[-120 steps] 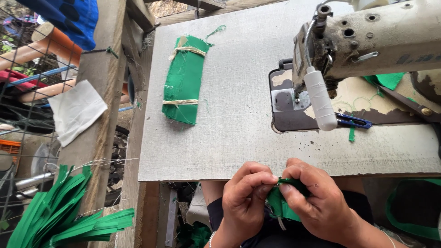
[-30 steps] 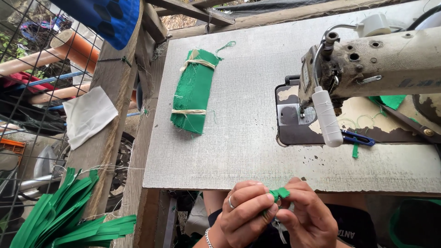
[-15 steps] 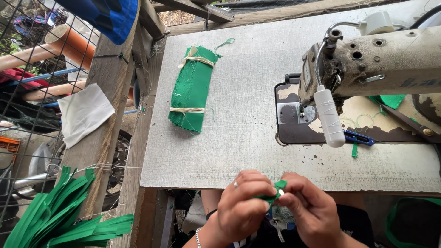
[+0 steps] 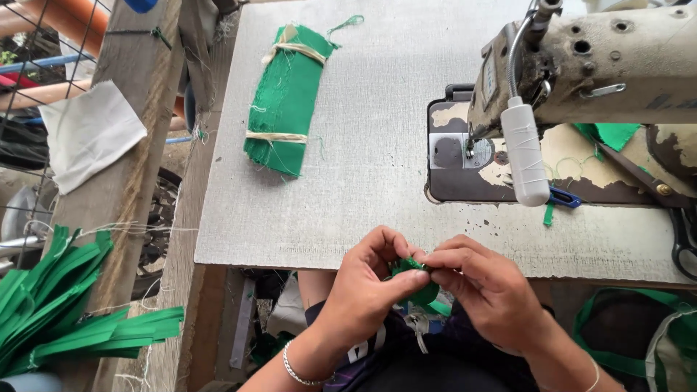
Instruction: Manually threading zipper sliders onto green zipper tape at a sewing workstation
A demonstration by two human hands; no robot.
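Grey sewing table [image 4: 348,181] fills centre. Tied bundle of green fabric [image 4: 284,98] lies at 11 o'clock. Worn cream sewing machine [image 4: 581,65] sits at 2 o'clock. Blue-handled snips [image 4: 565,197] rest on machine base, 3 o'clock.

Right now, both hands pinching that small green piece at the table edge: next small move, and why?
Probably carry the green fabric piece forward onto the table, toward the sewing machine needle plate. Both the left hand and right hand pinch it at the near edge, apart from the machine, whose plate is bare.
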